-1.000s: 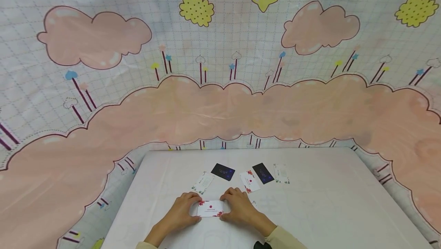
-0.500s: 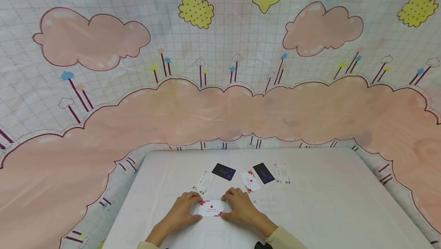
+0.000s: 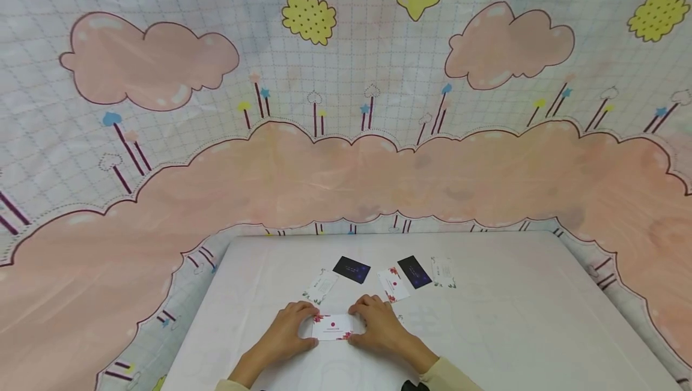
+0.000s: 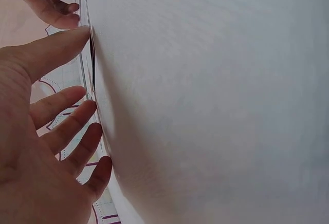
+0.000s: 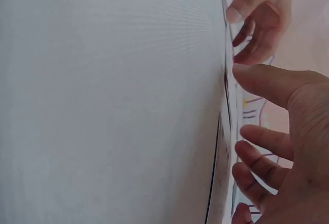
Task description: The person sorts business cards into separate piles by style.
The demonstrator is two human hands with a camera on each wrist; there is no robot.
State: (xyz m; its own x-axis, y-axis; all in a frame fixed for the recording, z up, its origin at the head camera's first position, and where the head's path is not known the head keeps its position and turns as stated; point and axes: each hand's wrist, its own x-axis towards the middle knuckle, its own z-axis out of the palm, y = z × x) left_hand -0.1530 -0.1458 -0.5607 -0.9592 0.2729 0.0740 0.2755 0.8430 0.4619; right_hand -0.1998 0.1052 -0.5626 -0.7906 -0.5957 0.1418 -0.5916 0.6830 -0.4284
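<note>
A white business card (image 3: 332, 331) with red flowers in two corners and a red dot lies lengthwise between both hands, close over the white table. My left hand (image 3: 285, 332) holds its left end, thumb by the near corner and forefinger by the far one. At the other end my right hand (image 3: 381, 330) holds it the same way, both hands bent around the card. In the left wrist view the fingers of the left hand (image 4: 46, 147) are spread near the table surface. The right wrist view shows the right hand (image 5: 303, 142) with thumb and fingers apart.
Beyond the hands lie two dark blue cards (image 3: 352, 269), another red-flowered card (image 3: 393, 285) and white cards with green leaf prints (image 3: 321, 286). A leaf-printed bit (image 3: 400, 319) peeks out beside the right hand. A patterned cloth (image 3: 346, 169) hangs behind the table (image 3: 513, 319).
The hands and the card keep the same pose on the table. Only a very slight shift of the whole head view shows.
</note>
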